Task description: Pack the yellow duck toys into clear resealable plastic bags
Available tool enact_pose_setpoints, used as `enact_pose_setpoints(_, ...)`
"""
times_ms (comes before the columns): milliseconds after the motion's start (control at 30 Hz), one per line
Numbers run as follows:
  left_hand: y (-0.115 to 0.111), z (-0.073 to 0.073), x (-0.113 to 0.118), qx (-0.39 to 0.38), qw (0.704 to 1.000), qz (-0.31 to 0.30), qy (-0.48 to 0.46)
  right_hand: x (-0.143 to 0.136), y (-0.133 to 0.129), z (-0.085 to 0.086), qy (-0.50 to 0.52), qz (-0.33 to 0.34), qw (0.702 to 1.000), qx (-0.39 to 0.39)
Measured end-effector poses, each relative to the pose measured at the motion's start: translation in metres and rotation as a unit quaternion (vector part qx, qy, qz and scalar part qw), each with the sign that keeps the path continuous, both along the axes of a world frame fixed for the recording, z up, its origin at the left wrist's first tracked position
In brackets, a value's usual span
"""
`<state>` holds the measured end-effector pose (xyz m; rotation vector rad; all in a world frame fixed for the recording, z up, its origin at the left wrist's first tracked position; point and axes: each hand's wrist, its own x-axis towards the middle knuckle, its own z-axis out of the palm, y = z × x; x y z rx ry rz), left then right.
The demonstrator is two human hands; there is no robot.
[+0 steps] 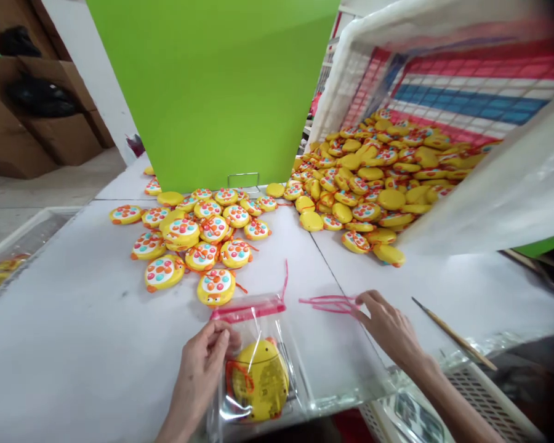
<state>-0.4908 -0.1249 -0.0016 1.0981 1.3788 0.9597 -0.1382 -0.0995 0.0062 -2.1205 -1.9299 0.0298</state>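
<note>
We see a white table (pixel 87 344) (a dark seam (pixel 325 259) crosses it) bearing clustered yellow toys (pixel 202 255), a slim wooden-handled tool (pixel 457 335) at right, a clear bag (pixel 263 327) by our near edge, and a white basket (pixel 503 184) on its side, spilling more toys.

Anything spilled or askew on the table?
The white basket appears tipped on its side, with yellow toys spread from its mouth onto the table. It looks odd because baskets normally stand upright, though it may be deliberate.
</note>
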Motion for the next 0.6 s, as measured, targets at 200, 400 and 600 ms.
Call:
enact_pose_setpoints(200,0.0,0.002,-0.001,-0.017,0.998,0.023,-0.05,-0.062,-0.002,0.042,0.184,0.152,0.969,-0.062)
enact_pose_setpoints(400,0.0,0.011,0.005,-0.02,0.997,0.036,-0.06,-0.127,0.021,0.026,0.403,0.229,0.859,-0.219)
enact_pose_setpoints(600,-0.003,0.008,-0.008,-0.016,0.999,0.028,-0.01,-0.133,0.029,0.007,0.506,0.223,0.8,-0.234)
